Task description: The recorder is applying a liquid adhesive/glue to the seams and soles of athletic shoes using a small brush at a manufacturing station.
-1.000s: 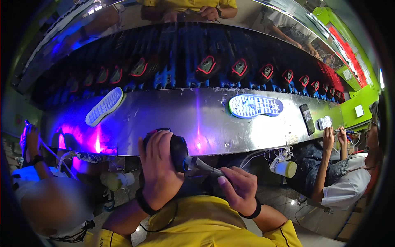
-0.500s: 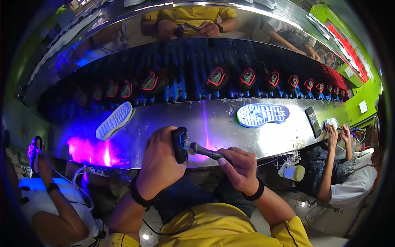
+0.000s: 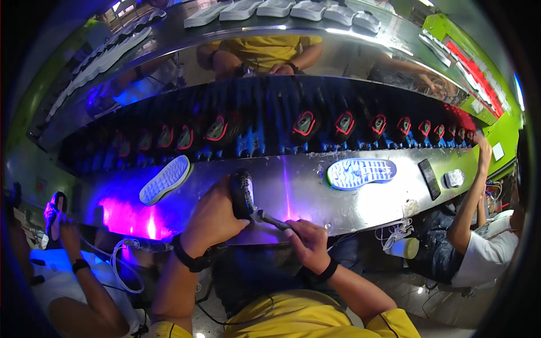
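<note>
Above the near edge of the metal bench, my left hand (image 3: 214, 218) grips a black shoe (image 3: 240, 194), its pale underside facing right. Most of the shoe's near part is hidden behind the fingers. My right hand (image 3: 310, 246) is closed round the dark handle of a brush (image 3: 275, 221). The brush's tip meets the lower edge of the shoe. Beyond my left hand lies a white shoe sole (image 3: 164, 180), set at a slant. A second white sole (image 3: 360, 173), treaded and lit brightly, rests farther right.
Behind the bench runs a dark conveyor (image 3: 265, 121) with a row of black shoes. A phone (image 3: 429, 179) and a crumpled white object (image 3: 453, 178) lie at right, near a co-worker's arm (image 3: 479, 186). A pale tub (image 3: 404, 248) sits below the edge. Another co-worker (image 3: 84, 281) is at left.
The view has tipped up. The shoe has turned slightly, and the brush tip is now lower along its edge. The right co-worker's hand has left the crumpled white object and reached toward the conveyor.
</note>
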`<state>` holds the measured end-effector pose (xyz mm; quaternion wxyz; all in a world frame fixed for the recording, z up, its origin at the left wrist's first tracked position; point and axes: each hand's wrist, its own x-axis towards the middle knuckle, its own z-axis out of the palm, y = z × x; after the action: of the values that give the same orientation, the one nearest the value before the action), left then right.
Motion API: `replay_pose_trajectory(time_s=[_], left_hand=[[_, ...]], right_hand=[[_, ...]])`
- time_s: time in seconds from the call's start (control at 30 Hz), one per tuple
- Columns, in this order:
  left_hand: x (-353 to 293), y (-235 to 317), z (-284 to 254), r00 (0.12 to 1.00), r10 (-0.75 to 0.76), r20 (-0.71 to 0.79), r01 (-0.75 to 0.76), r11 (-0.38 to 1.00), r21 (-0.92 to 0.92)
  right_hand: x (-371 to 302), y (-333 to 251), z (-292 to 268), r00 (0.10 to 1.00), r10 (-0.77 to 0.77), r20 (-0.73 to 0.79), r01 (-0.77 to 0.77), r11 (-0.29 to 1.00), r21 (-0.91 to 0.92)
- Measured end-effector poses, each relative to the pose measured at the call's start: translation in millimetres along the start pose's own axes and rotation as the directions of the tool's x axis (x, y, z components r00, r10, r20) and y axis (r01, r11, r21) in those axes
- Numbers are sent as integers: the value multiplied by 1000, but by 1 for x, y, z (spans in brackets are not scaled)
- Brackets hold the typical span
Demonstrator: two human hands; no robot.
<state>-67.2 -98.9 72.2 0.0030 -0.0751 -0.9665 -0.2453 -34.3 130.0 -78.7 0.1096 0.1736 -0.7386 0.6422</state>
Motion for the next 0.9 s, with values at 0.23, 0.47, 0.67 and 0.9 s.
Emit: replay_pose_trajectory(time_s=[0.23, 0.47, 0.67, 0.9], left_hand=[[-5, -34, 6, 995, -104, 0, 102, 977, -189], [-40, -47, 25, 997, -19, -74, -29, 802, -597], [-61, -19, 21, 1000, 20, 10, -7, 702, -712], [-67, -24, 22, 992, 103, 69, -38, 783, -621]], right_hand=[[-5, -7, -6, 993, 112, 30, -111, 993, -50], [2, -42, -23, 973, 223, 61, -224, 974, 16], [9, -68, -30, 991, 106, 78, -100, 992, -80], [10, -81, -42, 1000, 17, 20, -13, 977, -212]])
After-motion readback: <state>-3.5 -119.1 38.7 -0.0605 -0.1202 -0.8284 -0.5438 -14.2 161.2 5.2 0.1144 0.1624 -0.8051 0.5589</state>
